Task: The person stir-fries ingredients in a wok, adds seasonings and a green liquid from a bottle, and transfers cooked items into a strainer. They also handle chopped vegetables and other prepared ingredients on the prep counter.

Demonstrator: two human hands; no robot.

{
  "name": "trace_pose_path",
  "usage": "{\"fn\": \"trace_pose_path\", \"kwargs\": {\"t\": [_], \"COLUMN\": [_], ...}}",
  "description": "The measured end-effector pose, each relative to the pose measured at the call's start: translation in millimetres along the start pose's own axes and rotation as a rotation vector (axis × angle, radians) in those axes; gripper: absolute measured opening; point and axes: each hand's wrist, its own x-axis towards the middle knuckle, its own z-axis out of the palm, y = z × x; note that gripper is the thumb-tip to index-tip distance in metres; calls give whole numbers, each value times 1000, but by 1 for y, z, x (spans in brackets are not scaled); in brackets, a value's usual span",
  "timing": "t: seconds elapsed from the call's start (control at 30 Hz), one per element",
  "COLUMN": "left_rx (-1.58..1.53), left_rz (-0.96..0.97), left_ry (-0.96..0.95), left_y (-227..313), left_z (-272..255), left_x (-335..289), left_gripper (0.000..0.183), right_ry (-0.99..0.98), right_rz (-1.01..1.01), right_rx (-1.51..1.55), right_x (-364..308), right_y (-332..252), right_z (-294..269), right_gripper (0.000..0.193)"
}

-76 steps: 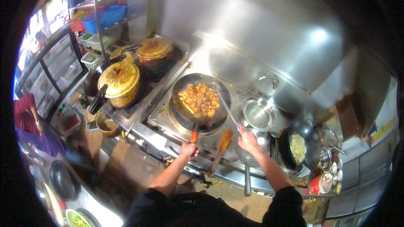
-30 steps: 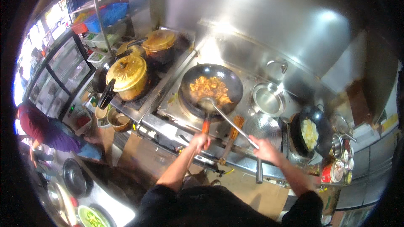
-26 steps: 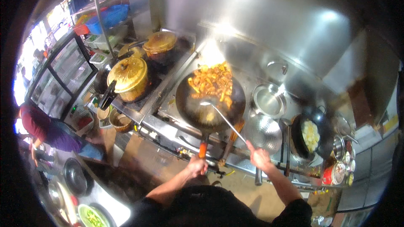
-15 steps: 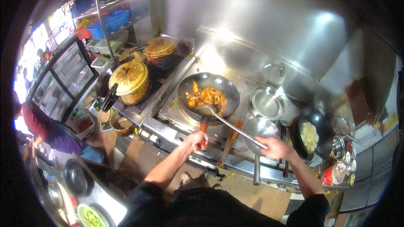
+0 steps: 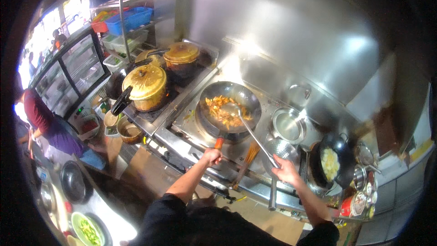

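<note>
A dark wok (image 5: pixel 249 98) sits over the burner in the middle of the stove, holding browned, sauced pieces of food (image 5: pixel 218 111). My left hand (image 5: pixel 212 156) is closed round the wok's reddish-brown handle (image 5: pixel 219 143). In my right hand (image 5: pixel 285 169) is the end of a long metal ladle (image 5: pixel 251 133). Its bowl rests in the food, near the wok's middle. Just beside my right hand lies a perforated skimmer (image 5: pixel 283 149), its thick handle pointing toward me. A bamboo wok brush (image 5: pixel 249 156) leans between the wok and the skimmer.
Gold pressure cookers (image 5: pixel 146 84) stand on burners at the left. Right of the wok are a steel pot (image 5: pixel 288 126) and another black wok (image 5: pixel 340 152) with pale pieces inside. Several seasoning containers (image 5: pixel 353 205) line the right edge. A co-worker (image 5: pixel 50 120) stands far left, by a counter (image 5: pixel 114 216).
The ladle's bowl has moved from the wok's near side deeper into the food, and its shaft is steeper. The food is spread differently. The wok is tilted more toward me.
</note>
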Motion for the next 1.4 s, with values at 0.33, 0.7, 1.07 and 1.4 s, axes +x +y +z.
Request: {"fn": "trace_pose_path", "kwargs": {"t": [0.33, 0.7, 1.07, 1.4], "left_rx": [130, -90, -241, -200], "left_rz": [64, -108, -195, -196], "left_ry": [182, -64, -288, -264], "left_y": [-7, -3, 37, 16], "left_z": [14, 11, 23, 13], "left_x": [-26, -10, -15, -11], "left_gripper": [29, 16, 8, 14], "right_ry": [-153, 110, -9, -486], "right_rz": [358, -189, -610, 0], "right_rx": [1079, 148, -477, 110], "right_x": [101, 157, 37, 0], "right_y": [-46, -1, -22, -30], "right_z": [73, 113, -48, -62], "right_gripper": [14, 70, 65, 67]}}
